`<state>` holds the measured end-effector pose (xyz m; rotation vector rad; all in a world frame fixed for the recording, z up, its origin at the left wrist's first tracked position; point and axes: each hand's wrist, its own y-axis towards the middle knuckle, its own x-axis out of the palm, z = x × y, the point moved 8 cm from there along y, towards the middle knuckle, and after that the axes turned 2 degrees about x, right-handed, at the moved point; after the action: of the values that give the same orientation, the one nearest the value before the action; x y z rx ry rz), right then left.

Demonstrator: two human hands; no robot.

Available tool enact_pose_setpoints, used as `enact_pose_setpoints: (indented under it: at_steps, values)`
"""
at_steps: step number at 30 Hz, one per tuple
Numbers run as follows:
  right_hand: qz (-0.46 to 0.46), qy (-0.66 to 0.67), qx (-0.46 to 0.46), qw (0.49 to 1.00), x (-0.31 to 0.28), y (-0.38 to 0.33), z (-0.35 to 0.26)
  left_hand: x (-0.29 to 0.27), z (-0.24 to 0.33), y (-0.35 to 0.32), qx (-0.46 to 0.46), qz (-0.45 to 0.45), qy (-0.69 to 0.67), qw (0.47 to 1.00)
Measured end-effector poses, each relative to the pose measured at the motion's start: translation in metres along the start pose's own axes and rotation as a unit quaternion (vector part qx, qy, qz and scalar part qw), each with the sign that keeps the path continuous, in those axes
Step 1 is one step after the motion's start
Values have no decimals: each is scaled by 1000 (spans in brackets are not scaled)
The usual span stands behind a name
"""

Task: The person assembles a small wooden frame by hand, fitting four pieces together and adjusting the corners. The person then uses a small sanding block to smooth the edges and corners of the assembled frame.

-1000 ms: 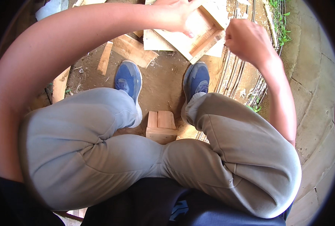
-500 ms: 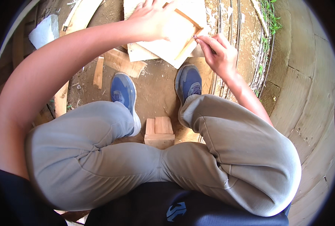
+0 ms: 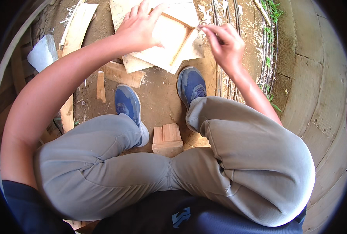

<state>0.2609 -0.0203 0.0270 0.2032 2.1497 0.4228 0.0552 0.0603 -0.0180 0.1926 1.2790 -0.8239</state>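
Note:
A pale square wooden panel [image 3: 166,41] with narrow raised wooden strips [image 3: 183,45] along its edges lies turned at an angle on a larger board [image 3: 134,64], beyond my feet. My left hand [image 3: 140,29] is spread over the panel's left side, fingers apart, pressing on it with no object in its grasp. At the panel's right corner, my right hand [image 3: 227,45] is closed in a pinch, thumb against forefinger. Something small seems to be at its fingertips, too small to make out.
Between my shoes sits a small wooden block [image 3: 168,139]. Wood offcuts [image 3: 122,74] and a long plank [image 3: 79,29] lie to the left, near a whitish stone-like chunk [image 3: 43,52]. Thin dark rods [image 3: 219,80] run along the right, beside shavings and a paved strip [image 3: 302,93].
My right fingertips have moved from the inner side of the panel's right corner to its outer side. My left hand stays spread on the panel. The whole view has shifted slightly.

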Motion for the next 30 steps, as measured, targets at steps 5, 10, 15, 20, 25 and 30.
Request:
enact_pose_setpoints:
  at_steps: [5,10,15,20,25,30]
  values:
    - [-26,-20,-66,997,12,-17,-18,4,-3,1,3,9,13,1000]
    - [-69,-13,-90,993,11,-9,-27,3,-2,1,8,2,15,1000]
    - [-57,41,100,993,6,-8,-4,7,-4,2,7,18,25,1000]
    - [-62,14,-7,998,9,12,-1,8,-3,6,1,2,26,1000]
    - [-48,-1,-61,997,12,5,-15,10,-7,5,6,7,27,1000]
    - [-52,-32,-26,998,6,-1,-17,10,-2,7,-8,-15,46,999]
